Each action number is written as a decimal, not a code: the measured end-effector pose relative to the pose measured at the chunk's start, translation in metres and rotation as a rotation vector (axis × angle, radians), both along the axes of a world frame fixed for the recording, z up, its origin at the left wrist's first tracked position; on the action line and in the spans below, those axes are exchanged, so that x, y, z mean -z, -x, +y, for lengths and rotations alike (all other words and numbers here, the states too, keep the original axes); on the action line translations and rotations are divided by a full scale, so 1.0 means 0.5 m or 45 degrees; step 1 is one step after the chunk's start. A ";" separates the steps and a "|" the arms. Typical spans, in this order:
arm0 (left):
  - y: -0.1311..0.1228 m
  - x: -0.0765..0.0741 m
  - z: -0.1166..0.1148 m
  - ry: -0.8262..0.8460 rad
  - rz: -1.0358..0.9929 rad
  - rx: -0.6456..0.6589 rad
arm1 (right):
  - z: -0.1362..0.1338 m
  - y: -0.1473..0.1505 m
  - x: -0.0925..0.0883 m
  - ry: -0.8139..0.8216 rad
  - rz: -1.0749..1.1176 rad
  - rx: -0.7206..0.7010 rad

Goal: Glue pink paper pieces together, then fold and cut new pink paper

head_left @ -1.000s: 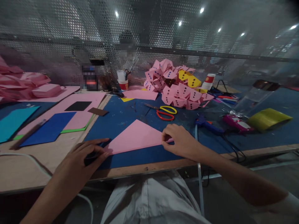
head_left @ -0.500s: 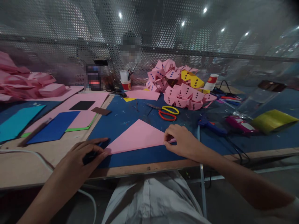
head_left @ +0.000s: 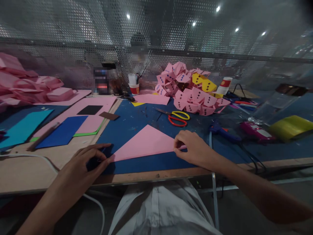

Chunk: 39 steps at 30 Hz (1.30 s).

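A pink paper sheet, folded into a triangle, lies on the blue mat with its peak pointing away from me. My left hand pinches its left corner between thumb and finger, the other fingers raised. At the opposite corner my right hand is closed on the paper, thumb and fingertips together; part of that corner is hidden behind the hand. Just beyond the paper rest scissors with one yellow and one red handle.
Folded pink paper pieces with dots are heaped at the back. To the right lie a blue glue gun, a magenta object and a clear jar. Blue and turquoise sheets lie left, near another pink pile.
The whole view has shifted slightly, so things appear a little farther right. Both hands keep their hold on the paper's corners, and the triangle looks unchanged.
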<state>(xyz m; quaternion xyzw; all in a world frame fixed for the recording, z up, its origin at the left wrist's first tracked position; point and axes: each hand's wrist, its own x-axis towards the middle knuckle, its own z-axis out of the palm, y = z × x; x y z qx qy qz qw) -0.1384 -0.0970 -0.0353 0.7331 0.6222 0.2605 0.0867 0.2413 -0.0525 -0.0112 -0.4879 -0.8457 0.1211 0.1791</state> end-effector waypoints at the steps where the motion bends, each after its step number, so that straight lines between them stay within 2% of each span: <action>1: 0.001 0.000 0.000 0.004 -0.001 -0.006 | 0.000 0.000 0.000 0.002 0.002 0.000; 11: 0.023 0.009 0.006 0.011 -0.038 -0.003 | 0.003 -0.003 0.007 -0.014 0.015 -0.009; 16: 0.032 0.001 -0.007 0.036 -0.178 -0.118 | 0.002 -0.003 0.006 -0.014 0.015 -0.002; 19: 0.006 -0.023 -0.030 -0.034 -0.215 -0.133 | 0.003 -0.003 0.007 -0.007 0.022 -0.011; 21: -0.023 -0.038 -0.044 -0.181 -0.170 -0.158 | 0.005 -0.004 0.008 -0.007 0.025 -0.025; 23: -0.058 -0.046 -0.048 -0.268 -0.238 -0.149 | 0.005 -0.004 0.008 -0.012 0.024 -0.031; 28: -0.131 -0.021 -0.015 -0.143 -0.134 0.195 | 0.003 -0.003 0.007 -0.021 0.018 -0.010; 32: -0.157 -0.004 0.009 -0.161 0.004 0.157 | 0.002 -0.003 0.008 -0.024 0.022 -0.027; 35: -0.170 -0.006 0.014 -0.193 0.061 0.136 | 0.003 -0.003 0.008 -0.026 0.029 -0.027; 39: -0.188 -0.010 0.020 -0.189 0.075 0.187 | 0.004 -0.003 0.010 -0.035 0.032 -0.020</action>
